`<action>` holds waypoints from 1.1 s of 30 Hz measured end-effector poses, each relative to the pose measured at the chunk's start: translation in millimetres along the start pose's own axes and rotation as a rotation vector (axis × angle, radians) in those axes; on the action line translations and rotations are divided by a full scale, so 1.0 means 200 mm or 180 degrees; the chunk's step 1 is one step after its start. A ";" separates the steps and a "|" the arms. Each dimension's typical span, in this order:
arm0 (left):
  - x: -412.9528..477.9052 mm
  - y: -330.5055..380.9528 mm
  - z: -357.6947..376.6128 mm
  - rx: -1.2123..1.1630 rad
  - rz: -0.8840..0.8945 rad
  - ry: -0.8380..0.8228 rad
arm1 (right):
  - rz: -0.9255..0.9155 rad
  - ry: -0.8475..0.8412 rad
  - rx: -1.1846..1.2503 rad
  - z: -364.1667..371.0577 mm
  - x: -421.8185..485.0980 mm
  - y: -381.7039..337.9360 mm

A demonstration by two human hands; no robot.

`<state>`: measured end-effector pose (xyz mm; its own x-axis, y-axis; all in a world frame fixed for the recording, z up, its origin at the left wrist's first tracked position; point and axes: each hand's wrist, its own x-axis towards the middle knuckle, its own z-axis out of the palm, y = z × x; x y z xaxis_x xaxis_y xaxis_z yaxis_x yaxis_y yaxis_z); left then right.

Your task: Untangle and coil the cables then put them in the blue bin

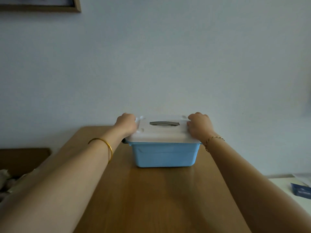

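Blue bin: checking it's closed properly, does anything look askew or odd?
One thing: a small dark bit pokes out under the white lid at the left corner of the blue bin, below the left hand; possibly a caught cable.

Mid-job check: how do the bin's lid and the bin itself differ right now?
The lid is white; the bin is blue. The lid is flat and overhangs the bin, which is deep with walls narrowing downward. The left hand and right hand grip the lid's ends, not the bin's walls. Both sit together on the table, lid atop bin.
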<state>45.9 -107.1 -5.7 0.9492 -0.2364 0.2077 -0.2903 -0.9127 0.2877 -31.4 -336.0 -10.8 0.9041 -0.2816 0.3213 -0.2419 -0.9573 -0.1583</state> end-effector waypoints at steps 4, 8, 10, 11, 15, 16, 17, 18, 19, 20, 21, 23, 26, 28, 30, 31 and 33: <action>-0.01 -0.03 0.05 -0.0266 -0.0329 0.0070 | 0.0387 -0.0013 0.0467 0.02 -0.02 0.03; -0.09 0.00 0.01 -0.1460 -0.1252 -0.0487 | 0.1095 -0.0129 0.2023 0.05 -0.03 0.05; -0.12 -0.01 0.00 -0.1748 -0.1540 -0.0779 | 0.1495 -0.0301 0.2665 0.04 -0.05 0.05; -0.13 -0.01 0.01 -0.1832 -0.1597 -0.0854 | 0.1595 -0.0433 0.2868 0.03 -0.06 0.05; -0.11 -0.01 0.04 -0.1799 -0.1256 -0.0006 | 0.1574 0.0074 0.3009 0.07 -0.06 0.07; -0.11 0.00 0.04 -0.1584 -0.1162 0.0194 | 0.1481 0.0300 0.2936 0.07 -0.06 0.07; -0.12 0.01 0.03 -0.1387 -0.1088 0.0325 | 0.1393 0.0452 0.2821 0.08 -0.06 0.06; -0.13 0.01 0.03 -0.1261 -0.1031 0.0395 | 0.1318 0.0586 0.2723 0.09 -0.07 0.05; -0.13 0.02 0.03 -0.1170 -0.0996 0.0411 | 0.1282 0.0695 0.2657 0.09 -0.08 0.05; -0.14 0.02 0.03 -0.1088 -0.0972 0.0427 | 0.1220 0.0824 0.2622 0.09 -0.08 0.04; -0.14 0.02 0.04 -0.1018 -0.0925 0.0448 | 0.1226 0.0869 0.2602 0.10 -0.08 0.05; -0.14 0.03 0.03 -0.0909 -0.0852 0.0491 | 0.1197 0.0943 0.2533 0.10 -0.07 0.04; -0.13 0.03 0.02 -0.0752 -0.0759 0.0448 | 0.1169 0.0986 0.2451 0.11 -0.05 0.04; -0.12 0.03 0.01 -0.0708 -0.0752 0.0393 | 0.1179 0.1000 0.2442 0.11 -0.04 0.03; -0.10 0.03 0.02 -0.0867 -0.0778 0.0341 | 0.1179 0.0994 0.2448 0.13 -0.02 0.00; -0.09 0.03 0.02 -0.0953 -0.0796 0.0311 | 0.1193 0.0975 0.2437 0.14 0.00 -0.01; -0.07 0.02 0.04 -0.1003 -0.0797 0.0257 | 0.1165 0.0963 0.2396 0.16 0.04 -0.04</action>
<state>33.0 -109.7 -14.4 0.9863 0.0186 0.1641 -0.0863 -0.7889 0.6084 -11.2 -328.3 -36.4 0.6580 -0.6687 0.3461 -0.1056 -0.5371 -0.8369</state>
